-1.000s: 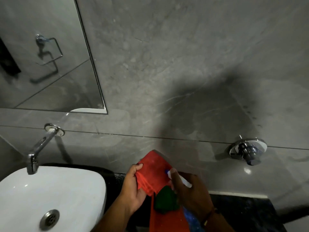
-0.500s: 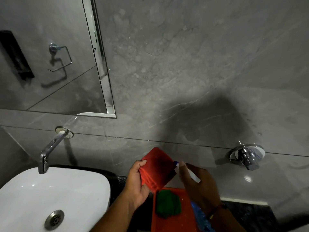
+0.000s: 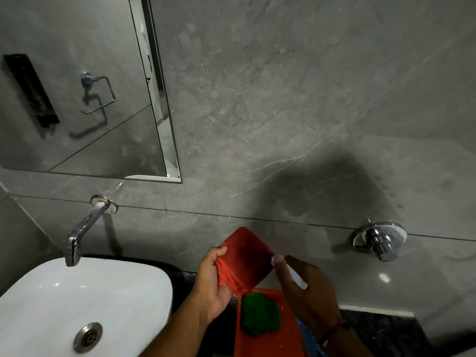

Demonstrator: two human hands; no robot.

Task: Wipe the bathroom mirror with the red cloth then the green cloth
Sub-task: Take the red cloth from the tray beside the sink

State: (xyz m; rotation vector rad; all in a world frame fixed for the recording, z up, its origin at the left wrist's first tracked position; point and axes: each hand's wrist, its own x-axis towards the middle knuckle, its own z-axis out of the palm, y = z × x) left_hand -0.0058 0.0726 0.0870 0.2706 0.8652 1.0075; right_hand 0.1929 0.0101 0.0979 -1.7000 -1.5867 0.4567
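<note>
My left hand (image 3: 212, 282) grips the folded red cloth (image 3: 244, 258) by its left edge and holds it up in front of the wall. My right hand (image 3: 306, 292) is closed around a spray bottle (image 3: 296, 275) whose white and blue nozzle points at the red cloth, almost touching it. Below the hands, the folded green cloth (image 3: 260, 316) lies on an orange tray (image 3: 283, 341). The mirror (image 3: 77, 86) hangs on the grey wall at the upper left, well above the hands.
A white basin (image 3: 77, 305) with a metal drain sits at lower left under a chrome tap (image 3: 82, 228). A chrome wall valve (image 3: 378, 240) sticks out at right. The black counter (image 3: 381, 331) runs along the bottom.
The view has shifted so more of the mirror shows. Both hands stay close together, with the red cloth raised slightly clear of the tray and the nozzle nearer the cloth.
</note>
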